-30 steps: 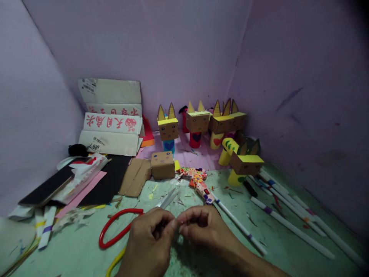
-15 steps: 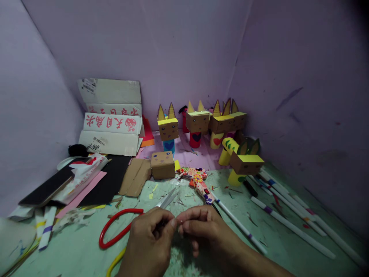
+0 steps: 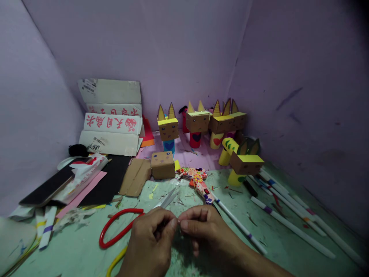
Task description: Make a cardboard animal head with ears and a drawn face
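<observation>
At the front middle of the table, my left hand (image 3: 152, 238) is closed in a pinch, thumb against forefinger. My right hand (image 3: 206, 229) pinches close beside it, the fingertips of both almost meeting. Whatever lies between the fingertips is too small to make out. Behind my left hand lies a pair of scissors (image 3: 167, 199), blades pointing away, with a red handle loop (image 3: 108, 231) and a yellow one (image 3: 117, 261) partly hidden by that hand. Beyond the hands sits a cardboard box head (image 3: 163, 165) with a drawn face. A flower-patterned glue gun (image 3: 197, 181) lies to its right.
Several box-headed cardboard figures (image 3: 168, 130) with pointed ears stand at the back and right. White marker pens (image 3: 294, 229) lie at right. Folded cardboard (image 3: 111, 134) leans on the back wall; black paper (image 3: 103, 184), a dark phone-like slab (image 3: 47, 184) and brown cardboard (image 3: 135, 177) lie left.
Both hands stay nearly in place, with only a slight shift of the fingertips. Nothing else on the table has moved.
</observation>
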A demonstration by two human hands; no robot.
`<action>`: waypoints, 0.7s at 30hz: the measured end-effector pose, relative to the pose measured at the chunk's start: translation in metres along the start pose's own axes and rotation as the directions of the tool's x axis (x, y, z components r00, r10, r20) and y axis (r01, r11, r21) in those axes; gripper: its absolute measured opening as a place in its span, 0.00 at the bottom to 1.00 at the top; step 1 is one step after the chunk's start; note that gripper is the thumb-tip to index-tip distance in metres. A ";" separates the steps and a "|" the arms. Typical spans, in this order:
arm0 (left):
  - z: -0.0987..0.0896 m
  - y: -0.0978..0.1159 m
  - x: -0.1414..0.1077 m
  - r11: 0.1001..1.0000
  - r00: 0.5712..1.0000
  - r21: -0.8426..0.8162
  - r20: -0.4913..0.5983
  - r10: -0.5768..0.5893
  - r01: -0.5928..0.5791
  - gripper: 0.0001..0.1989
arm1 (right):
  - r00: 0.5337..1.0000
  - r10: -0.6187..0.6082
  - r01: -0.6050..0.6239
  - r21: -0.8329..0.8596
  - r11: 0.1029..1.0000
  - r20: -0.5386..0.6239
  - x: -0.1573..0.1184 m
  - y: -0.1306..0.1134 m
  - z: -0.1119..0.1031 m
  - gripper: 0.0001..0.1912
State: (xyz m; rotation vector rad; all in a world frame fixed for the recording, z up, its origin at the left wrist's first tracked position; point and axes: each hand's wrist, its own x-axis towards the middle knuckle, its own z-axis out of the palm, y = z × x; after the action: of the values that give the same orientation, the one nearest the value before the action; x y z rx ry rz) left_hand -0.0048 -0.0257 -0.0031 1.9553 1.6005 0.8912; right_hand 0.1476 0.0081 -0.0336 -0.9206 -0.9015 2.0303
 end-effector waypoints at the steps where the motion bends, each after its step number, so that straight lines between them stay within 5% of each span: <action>1: 0.000 0.000 0.000 1.000 1.000 0.000 -0.004 0.006 -0.006 0.14 | 1.000 0.000 0.000 0.003 1.000 0.003 0.000 0.000 0.000 0.14; 11: 0.001 0.011 0.001 0.997 0.997 -0.021 -0.026 -0.068 0.068 0.13 | 0.999 -0.007 0.005 -0.038 0.999 -0.047 0.000 -0.003 0.003 0.12; 15: -0.013 0.009 0.004 0.991 0.990 0.021 -0.056 -0.130 0.131 0.13 | 0.996 -0.013 0.009 -0.053 0.999 -0.089 0.000 -0.005 0.005 0.12; 21: -0.051 -0.016 0.002 0.830 0.944 0.527 0.144 -0.298 0.182 0.17 | 0.977 -0.047 0.042 -0.029 0.999 -0.207 -0.001 -0.009 0.008 0.12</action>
State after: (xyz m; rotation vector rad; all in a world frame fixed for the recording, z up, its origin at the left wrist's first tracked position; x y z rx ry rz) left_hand -0.0523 -0.0232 0.0213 2.0190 2.0320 0.1375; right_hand 0.1446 0.0097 -0.0222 -1.0934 -0.8261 1.8490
